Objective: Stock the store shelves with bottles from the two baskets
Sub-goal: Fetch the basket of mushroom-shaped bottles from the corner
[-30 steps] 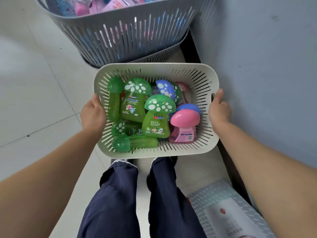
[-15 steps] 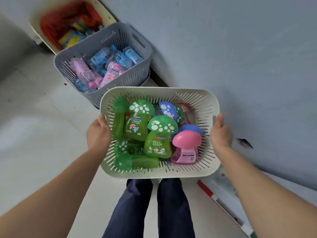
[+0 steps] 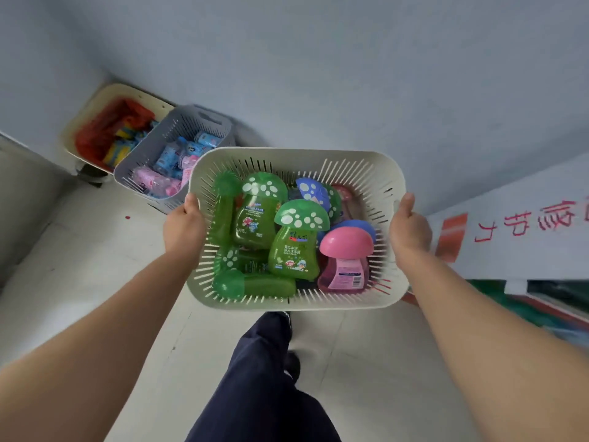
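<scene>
We carry a cream slotted plastic basket in front of us, between our two hands. Our left hand clasps its left short end and our right hand clasps its right short end. Each thumb is hooked over the rim, and the fingers are out of sight below. Gripping both ends probably keeps the load level so nothing spills.

The basket's long axis runs from hand to hand, with its open top facing up. Inside lie mushroom-capped plastic bottles. A green white-spotted bottle and a pink-capped bottle nearer the right hand both lie with their caps pointing away from us. A plain green bottle lies crosswise along the near wall, cap toward the left hand.

Beyond the left hand, a grey slotted basket of blue and pink bottles sits on the floor.
</scene>
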`<state>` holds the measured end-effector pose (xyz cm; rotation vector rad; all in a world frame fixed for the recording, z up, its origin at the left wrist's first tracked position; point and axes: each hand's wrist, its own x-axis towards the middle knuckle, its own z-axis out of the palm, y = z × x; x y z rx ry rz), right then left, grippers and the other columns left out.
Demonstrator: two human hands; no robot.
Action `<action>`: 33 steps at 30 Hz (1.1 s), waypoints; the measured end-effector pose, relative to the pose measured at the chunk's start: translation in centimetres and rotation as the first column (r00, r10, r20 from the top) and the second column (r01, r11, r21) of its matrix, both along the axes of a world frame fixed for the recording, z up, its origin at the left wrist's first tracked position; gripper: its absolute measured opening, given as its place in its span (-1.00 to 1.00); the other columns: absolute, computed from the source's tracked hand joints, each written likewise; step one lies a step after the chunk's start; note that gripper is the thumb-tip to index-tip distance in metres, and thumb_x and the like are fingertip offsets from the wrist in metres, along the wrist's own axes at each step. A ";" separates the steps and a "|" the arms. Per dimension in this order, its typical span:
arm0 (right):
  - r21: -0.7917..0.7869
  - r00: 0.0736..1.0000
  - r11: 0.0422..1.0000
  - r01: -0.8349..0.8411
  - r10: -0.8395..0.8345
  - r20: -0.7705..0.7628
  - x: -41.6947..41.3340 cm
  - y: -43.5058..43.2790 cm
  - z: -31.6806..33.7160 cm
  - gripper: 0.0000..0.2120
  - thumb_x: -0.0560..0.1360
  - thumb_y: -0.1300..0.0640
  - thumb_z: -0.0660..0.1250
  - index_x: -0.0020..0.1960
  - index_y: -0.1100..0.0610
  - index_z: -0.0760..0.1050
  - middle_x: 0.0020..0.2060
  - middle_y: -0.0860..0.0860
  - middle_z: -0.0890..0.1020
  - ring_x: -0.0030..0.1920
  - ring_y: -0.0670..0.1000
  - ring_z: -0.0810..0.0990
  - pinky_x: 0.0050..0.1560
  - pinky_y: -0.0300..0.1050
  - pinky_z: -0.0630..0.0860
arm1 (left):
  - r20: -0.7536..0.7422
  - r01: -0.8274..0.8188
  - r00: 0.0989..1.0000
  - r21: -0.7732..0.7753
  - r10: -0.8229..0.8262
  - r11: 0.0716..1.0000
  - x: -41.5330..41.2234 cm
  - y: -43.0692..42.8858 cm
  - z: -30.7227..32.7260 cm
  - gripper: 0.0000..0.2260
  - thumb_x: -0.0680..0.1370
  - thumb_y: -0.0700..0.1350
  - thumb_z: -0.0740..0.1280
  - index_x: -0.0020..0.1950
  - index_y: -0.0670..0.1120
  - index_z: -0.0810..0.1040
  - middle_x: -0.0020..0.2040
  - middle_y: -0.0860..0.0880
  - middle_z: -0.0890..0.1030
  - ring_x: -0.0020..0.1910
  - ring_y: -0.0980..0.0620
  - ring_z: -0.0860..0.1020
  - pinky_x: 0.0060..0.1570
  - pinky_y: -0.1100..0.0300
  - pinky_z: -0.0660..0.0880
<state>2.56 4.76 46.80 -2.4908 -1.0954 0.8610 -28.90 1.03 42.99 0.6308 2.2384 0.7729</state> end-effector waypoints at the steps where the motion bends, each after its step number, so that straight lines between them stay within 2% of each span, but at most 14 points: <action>1: -0.003 0.999 0.999 0.037 -0.037 -0.009 0.5 -1.8 0.7 -0.27 0.63 -0.18 -0.20 0.20 0.38 0.49 0.19 0.32 0.53 0.23 0.29 0.47 0.23 0.11 0.37 | -0.010 0.039 0.999 -0.005 -0.039 0.999 0.2 -0.6 1.1 -0.50 0.62 0.20 0.00 -0.13 -0.19 0.47 -0.24 -0.14 0.49 -0.23 -0.11 0.47 -0.16 0.03 0.42; 6: -0.006 0.976 0.976 0.216 -0.216 -0.019 2.7 -10.3 4.1 -0.29 0.63 -0.20 -0.17 0.25 0.36 0.44 0.19 0.33 0.52 0.21 0.28 0.49 0.19 0.09 0.40 | 0.001 0.209 0.978 0.012 -0.209 0.978 1.8 -3.0 4.7 -0.52 0.61 0.20 0.02 -0.23 -0.14 0.43 -0.35 -0.09 0.43 -0.30 -0.09 0.43 -0.26 0.04 0.37; 8: -0.003 0.957 0.957 0.291 -0.291 -0.020 3.4 -13.8 5.1 -0.29 0.63 -0.19 -0.17 0.21 0.38 0.46 0.19 0.35 0.51 0.20 0.29 0.49 0.16 0.08 0.41 | 0.011 0.276 0.961 0.001 -0.276 0.961 2.9 -3.8 5.6 -0.52 0.61 0.21 0.03 -0.18 -0.16 0.46 -0.32 -0.09 0.44 -0.35 -0.07 0.40 -0.30 0.06 0.37; 12: -0.001 0.921 0.921 0.389 -0.389 -0.011 4.6 -19.8 6.3 -0.38 0.66 -0.10 -0.18 0.30 0.35 0.41 0.26 0.33 0.47 0.27 0.26 0.44 0.19 0.03 0.35 | -0.002 0.399 0.917 -0.016 -0.399 0.917 5.7 -5.5 6.7 -0.52 0.60 0.22 0.05 -0.21 -0.16 0.45 -0.28 -0.11 0.45 -0.33 -0.06 0.41 -0.24 0.03 0.41; 17: 0.006 0.831 0.831 0.557 -0.557 0.002 7.5 -28.0 6.6 -0.32 0.64 -0.15 -0.17 0.21 0.36 0.48 0.20 0.32 0.52 0.22 0.26 0.48 0.15 0.02 0.39 | 0.025 0.568 0.823 -0.004 -0.568 0.823 10.9 -8.2 6.9 -0.51 0.58 0.22 0.06 -0.19 -0.17 0.48 -0.26 -0.14 0.49 -0.29 -0.09 0.44 -0.23 0.04 0.41; 20: -0.006 0.762 0.762 0.648 -0.647 0.020 10.4 -32.8 6.5 -0.31 0.64 -0.15 -0.17 0.19 0.38 0.49 0.17 0.33 0.53 0.21 0.27 0.49 0.16 0.04 0.40 | 0.048 0.652 0.758 -0.029 -0.650 0.758 15.7 -10.4 7.3 -0.51 0.58 0.22 0.06 -0.14 -0.17 0.51 -0.22 -0.14 0.51 -0.35 -0.09 0.43 -0.32 0.10 0.39; 22: -0.013 0.725 0.725 0.689 -0.689 0.026 12.7 -35.8 6.3 -0.30 0.64 -0.15 -0.17 0.18 0.39 0.49 0.16 0.34 0.54 0.20 0.27 0.49 0.17 0.05 0.39 | 0.060 0.700 0.714 -0.045 -0.698 0.712 19.0 -11.8 7.5 -0.51 0.60 0.22 0.04 -0.18 -0.15 0.49 -0.28 -0.13 0.49 -0.42 -0.07 0.40 -0.38 0.14 0.37; 24: -0.028 0.694 0.693 0.720 -0.720 0.025 15.1 -38.9 6.3 -0.30 0.64 -0.15 -0.18 0.18 0.40 0.49 0.16 0.35 0.54 0.21 0.27 0.49 0.18 0.04 0.39 | 0.041 0.757 0.654 -0.064 -0.756 0.651 22.6 -13.4 7.6 -0.48 0.59 0.24 0.02 -0.20 -0.14 0.50 -0.31 -0.13 0.50 -0.43 -0.07 0.43 -0.35 0.13 0.41; 29: -0.045 0.626 0.626 0.779 -0.780 -0.007 22.4 -46.1 6.3 -0.28 0.64 -0.15 -0.20 0.16 0.41 0.49 0.14 0.34 0.55 0.19 0.26 0.50 0.18 0.02 0.39 | -0.005 0.847 0.526 -0.086 -0.850 0.524 32.4 -17.5 7.5 -0.44 0.60 0.24 -0.01 -0.09 -0.20 0.53 -0.22 -0.22 0.54 -0.34 -0.16 0.49 -0.31 0.08 0.43; 33: -0.039 0.573 0.573 0.819 -0.820 -0.005 29.3 -51.0 6.7 -0.27 0.64 -0.16 -0.20 0.16 0.41 0.49 0.15 0.34 0.54 0.20 0.26 0.50 0.18 0.03 0.39 | 0.009 0.878 0.473 -0.081 -0.881 0.471 40.8 -20.7 7.1 -0.41 0.58 0.26 0.01 0.01 -0.23 0.55 -0.13 -0.28 0.58 -0.12 -0.30 0.58 -0.20 0.02 0.46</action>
